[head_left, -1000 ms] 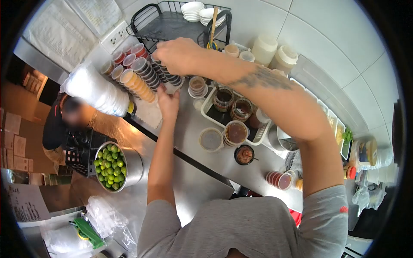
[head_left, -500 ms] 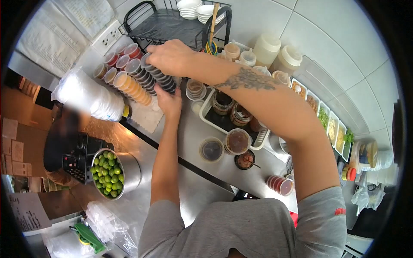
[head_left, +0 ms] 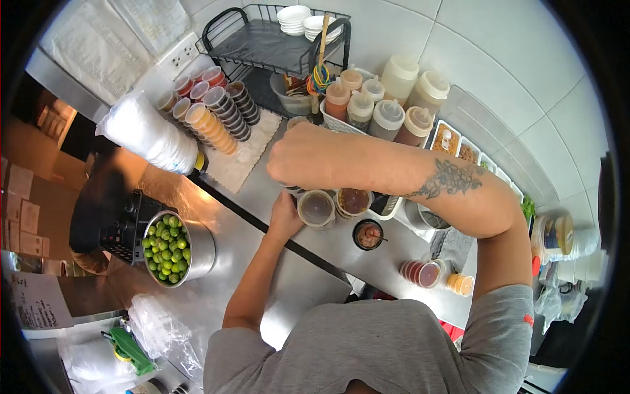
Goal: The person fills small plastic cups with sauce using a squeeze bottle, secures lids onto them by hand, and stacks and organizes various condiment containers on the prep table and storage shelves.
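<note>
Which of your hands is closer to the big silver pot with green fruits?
Left. The left hand is off to the right of the silver pot; the right hand is farther from it, beyond the left one.

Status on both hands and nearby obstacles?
Left hand beside tub, grip unclear. Right hand beyond left, its grip hidden too. Tub crowds left hand's right side.

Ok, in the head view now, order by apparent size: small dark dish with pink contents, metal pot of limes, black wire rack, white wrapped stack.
1. Black wire rack
2. White wrapped stack and metal pot of limes: too close to rank
3. Small dark dish
</note>
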`<state>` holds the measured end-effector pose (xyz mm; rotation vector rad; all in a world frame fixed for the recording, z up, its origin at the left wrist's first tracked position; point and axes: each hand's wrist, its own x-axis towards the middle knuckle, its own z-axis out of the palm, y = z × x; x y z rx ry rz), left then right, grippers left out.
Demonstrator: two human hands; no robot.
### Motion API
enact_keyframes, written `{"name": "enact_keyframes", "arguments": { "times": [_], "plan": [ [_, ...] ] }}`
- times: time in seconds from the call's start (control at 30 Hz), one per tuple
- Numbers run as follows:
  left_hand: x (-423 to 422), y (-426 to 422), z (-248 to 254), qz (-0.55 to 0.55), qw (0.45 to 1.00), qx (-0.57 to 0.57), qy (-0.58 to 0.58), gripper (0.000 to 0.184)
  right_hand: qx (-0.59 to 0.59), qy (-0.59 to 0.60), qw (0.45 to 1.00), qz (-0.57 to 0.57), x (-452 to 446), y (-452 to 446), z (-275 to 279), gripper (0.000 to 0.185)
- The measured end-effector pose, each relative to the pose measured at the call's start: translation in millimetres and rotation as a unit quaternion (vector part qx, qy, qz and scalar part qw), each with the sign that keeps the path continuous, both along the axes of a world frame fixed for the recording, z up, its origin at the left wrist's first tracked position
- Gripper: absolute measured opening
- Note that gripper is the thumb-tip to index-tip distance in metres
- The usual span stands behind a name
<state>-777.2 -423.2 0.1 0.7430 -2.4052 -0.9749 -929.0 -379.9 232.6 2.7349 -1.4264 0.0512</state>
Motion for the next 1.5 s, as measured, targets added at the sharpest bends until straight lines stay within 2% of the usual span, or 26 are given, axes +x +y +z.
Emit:
{"name": "enact_keyframes", "arguments": {
  "times": [0.07, 0.13, 0.2, 0.27, 0.33, 0.43, 0.53, 0.57, 0.67, 0.7, 0.8, 0.87, 0.97, 1.07, 1.17, 1.27, 1.3, 1.4, 1.5],
  "plan": [
    [1, -5, 0, -0.05, 0.998, -0.021, -0.01, 0.059, -0.022, -0.002, 1.0, -0.004, -3, 4, -2, 0.01],
    [4, -13, 20, -0.069, 0.997, 0.02, -0.038, 0.057, -0.056, -0.012, 0.998, -0.01, -9, 5, -5, 0.008],
    [14, -31, 51, -0.059, 0.987, 0.123, -0.082, 0.054, -0.036, -0.018, 0.999, -0.033, -12, 3, -4, 0.007],
    [22, -69, 31, 0.072, 0.994, 0.075, 0.035, 0.05, -0.002, -0.032, 0.998, -0.051, -14, -4, -3, 0.006],
    [16, -96, 40, 0.299, 0.951, 0.026, 0.076, 0.044, 0.044, -0.052, 0.996, -0.065, -15, -17, 3, 0.007],
    [6, -144, 10, 0.405, 0.885, -0.2, 0.114, 0.033, 0.003, -0.034, 0.996, -0.087, -16, -60, -6, 0.01],
    [-7, -150, 3, 0.378, 0.915, -0.123, 0.074, 0.025, -0.059, -0.029, 0.99, -0.127, -18, -111, -12, 0.02],
    [-16, -150, -6, 0.366, 0.913, -0.158, 0.089, 0.023, -0.074, -0.037, 0.987, -0.139, -18, -126, -16, 0.024],
    [-37, -137, -6, 0.386, 0.916, -0.109, -0.019, 0.029, -0.118, -0.083, 0.978, -0.152, -18, -169, -32, 0.033],
    [-42, -137, -6, 0.389, 0.916, -0.1, -0.02, 0.032, -0.118, -0.074, 0.978, -0.156, -17, -179, -38, 0.039],
    [-57, -143, -9, 0.395, 0.917, -0.06, -0.01, 0.042, -0.054, -0.043, 0.984, -0.163, -11, -195, -51, 0.038],
    [-63, -148, -18, 0.401, 0.916, -0.014, 0.012, 0.047, -0.081, -0.042, 0.985, -0.145, -13, -191, -55, 0.03],
    [-66, -143, -20, 0.423, 0.902, 0.003, 0.086, 0.044, -0.104, -0.032, 0.987, -0.119, -17, -176, -50, 0.023],
    [-65, -147, -21, 0.43, 0.885, 0.102, 0.144, 0.046, -0.122, -0.05, 0.986, -0.106, -24, -172, -54, 0.02],
    [-41, -144, -12, 0.487, 0.865, 0.012, 0.124, 0.054, -0.134, -0.071, 0.983, -0.107, -31, -175, -61, 0.019],
    [-29, -153, -13, 0.537, 0.817, -0.188, 0.096, 0.062, -0.133, -0.074, 0.983, -0.106, -30, -173, -61, 0.018],
    [-25, -160, -15, 0.511, 0.826, -0.218, 0.093, 0.061, -0.137, -0.076, 0.982, -0.103, -30, -174, -61, 0.018],
    [-23, -176, -13, 0.452, 0.881, -0.087, 0.111, 0.061, -0.133, -0.081, 0.981, -0.113, -26, -179, -62, 0.02],
    [-23, -174, -9, 0.451, 0.885, -0.051, 0.105, 0.059, -0.12, -0.081, 0.982, -0.118, -25, -182, -60, 0.023]
  ]
}}
